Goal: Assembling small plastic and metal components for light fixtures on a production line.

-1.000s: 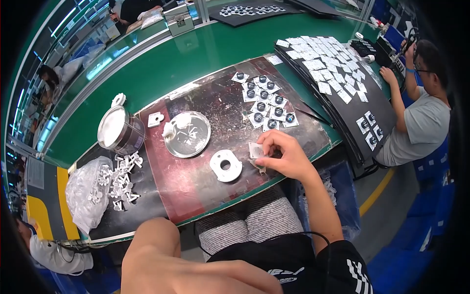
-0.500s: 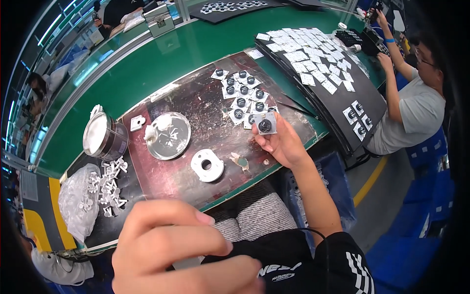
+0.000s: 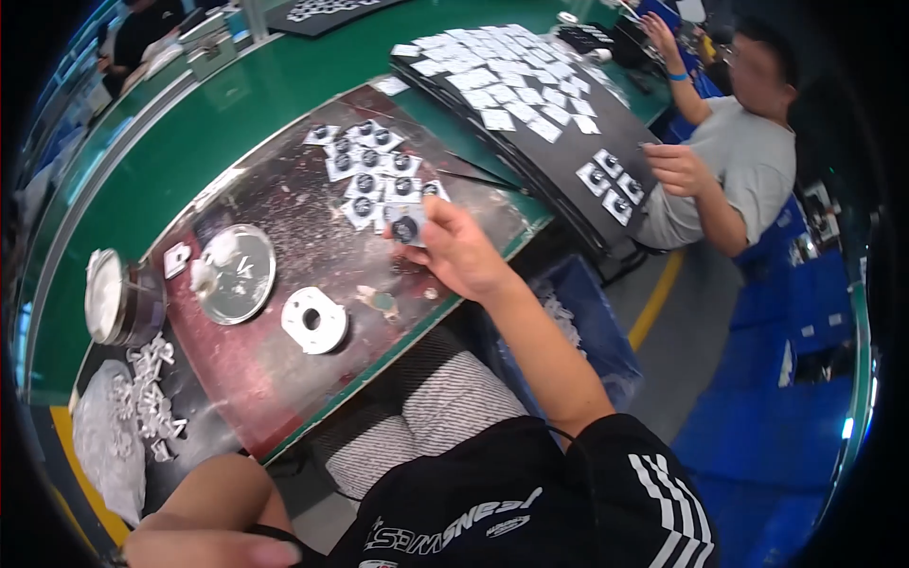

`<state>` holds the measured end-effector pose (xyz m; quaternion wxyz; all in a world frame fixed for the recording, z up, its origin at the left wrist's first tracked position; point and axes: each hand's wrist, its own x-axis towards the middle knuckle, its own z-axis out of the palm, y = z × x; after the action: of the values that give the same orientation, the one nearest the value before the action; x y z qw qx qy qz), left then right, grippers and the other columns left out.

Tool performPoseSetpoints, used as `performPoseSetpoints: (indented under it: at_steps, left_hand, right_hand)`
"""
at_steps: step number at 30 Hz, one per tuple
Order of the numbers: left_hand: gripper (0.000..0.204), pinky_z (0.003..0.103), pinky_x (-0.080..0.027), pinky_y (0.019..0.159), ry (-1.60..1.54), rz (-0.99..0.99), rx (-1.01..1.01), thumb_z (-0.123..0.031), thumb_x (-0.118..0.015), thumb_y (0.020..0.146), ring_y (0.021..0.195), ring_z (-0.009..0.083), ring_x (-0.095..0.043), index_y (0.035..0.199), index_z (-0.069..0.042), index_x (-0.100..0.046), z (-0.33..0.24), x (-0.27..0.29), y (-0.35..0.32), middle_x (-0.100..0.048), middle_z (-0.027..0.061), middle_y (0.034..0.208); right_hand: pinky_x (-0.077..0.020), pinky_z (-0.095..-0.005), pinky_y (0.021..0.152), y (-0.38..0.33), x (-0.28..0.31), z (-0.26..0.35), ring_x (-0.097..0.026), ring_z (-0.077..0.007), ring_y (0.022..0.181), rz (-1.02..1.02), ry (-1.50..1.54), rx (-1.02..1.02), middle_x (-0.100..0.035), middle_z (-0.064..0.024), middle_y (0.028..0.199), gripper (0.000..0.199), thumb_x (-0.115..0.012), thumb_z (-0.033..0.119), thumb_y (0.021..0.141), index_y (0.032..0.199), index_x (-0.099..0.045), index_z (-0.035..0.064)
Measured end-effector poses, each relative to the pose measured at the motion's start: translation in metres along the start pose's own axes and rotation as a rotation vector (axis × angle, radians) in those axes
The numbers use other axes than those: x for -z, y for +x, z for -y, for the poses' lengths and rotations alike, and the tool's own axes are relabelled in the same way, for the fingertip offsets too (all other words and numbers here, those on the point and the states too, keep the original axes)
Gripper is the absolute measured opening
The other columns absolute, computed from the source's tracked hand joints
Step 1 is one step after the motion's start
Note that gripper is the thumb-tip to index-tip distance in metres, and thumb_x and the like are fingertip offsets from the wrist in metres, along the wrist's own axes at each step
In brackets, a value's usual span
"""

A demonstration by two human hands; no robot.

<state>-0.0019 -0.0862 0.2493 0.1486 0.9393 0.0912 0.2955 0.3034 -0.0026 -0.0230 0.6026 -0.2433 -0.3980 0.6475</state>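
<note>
My right hand point(image 3: 466, 254) is closed on a small square plate with a black round part point(image 3: 405, 228) at its centre, held above the bench beside a cluster of similar plates point(image 3: 364, 180). At the lower left rim my left hand point(image 3: 213, 549) is close to my body; it is cut off by the picture edge and its fingers are mostly hidden. On the worn dark red board point(image 3: 246, 379) lie a white ring-shaped fixture point(image 3: 315, 321) with a central hole and a clear round dish point(image 3: 248, 284) with white paste in it.
A tub point(image 3: 118, 298), white plastic pieces point(image 3: 156, 402) and a plastic bag point(image 3: 106, 435) stand left. A black panel point(image 3: 530, 156) with many white cards is at right, where a co-worker point(image 3: 729, 151) sits. A blue bin point(image 3: 606, 341) stands below the bench edge.
The view has swung right, so the bench appears shifted left. My left hand has dropped toward the lower left rim. The plate stays in my right hand; the co-worker's near hand has come down over the panel.
</note>
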Motion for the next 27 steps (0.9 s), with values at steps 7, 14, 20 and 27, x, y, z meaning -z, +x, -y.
performPoseSetpoints:
  at_steps: [7, 14, 20, 27]
  left_hand:
    - [0.029, 0.022, -0.056, 0.073, 0.096, 0.206, -0.003, -0.019, -0.081, 0.084, 0.117, 0.0274, -0.050, 0.111, -0.030, -0.076, 0.008, 0.010, 0.028, -0.055, 0.0047, 0.128]
    - [0.025, 0.032, -0.057, 0.084, 0.296, 0.063, -0.168, -0.018, -0.076, 0.080, 0.101, 0.0250, -0.060, 0.105, -0.018, -0.077, 0.004, -0.010, 0.026, -0.066, 0.0049, 0.109]
    - [0.029, 0.038, -0.056, 0.086, 0.105, 0.156, -0.433, -0.016, -0.073, 0.079, 0.091, 0.0210, -0.064, 0.107, -0.008, -0.077, 0.011, 0.000, 0.030, -0.068, 0.0061, 0.096]
    - [0.023, 0.037, -0.052, 0.097, -0.107, -0.310, -0.510, -0.015, -0.064, 0.080, 0.090, 0.0241, -0.059, 0.097, -0.003, -0.072, 0.011, -0.060, 0.023, -0.060, 0.0036, 0.085]
  right_hand:
    - [-0.0549, -0.0330, 0.087, 0.001, -0.019, 0.022, -0.068, -0.0202, 0.097, -0.084, -0.080, 0.128, -0.070, -0.0171, 0.120, 0.040, -0.081, 0.039, 0.094, 0.111, -0.059, 0.0104]
    - [-0.0539, -0.0292, 0.077, -0.009, -0.014, 0.027, -0.061, -0.0116, 0.079, -0.056, -0.234, 0.267, -0.071, -0.0111, 0.106, 0.037, -0.079, 0.037, 0.095, 0.105, -0.058, 0.0083]
    - [-0.0511, -0.0271, 0.075, 0.009, -0.017, -0.010, -0.063, -0.0123, 0.084, -0.018, -0.221, 0.136, -0.063, -0.0032, 0.101, 0.032, -0.081, 0.030, 0.094, 0.103, -0.057, 0.0108]
    - [-0.0453, -0.0252, 0.070, -0.011, -0.013, 0.023, -0.059, -0.0119, 0.083, -0.055, -0.317, 0.227, -0.071, -0.0132, 0.113, 0.036, -0.078, 0.040, 0.095, 0.105, -0.056, 0.0123]
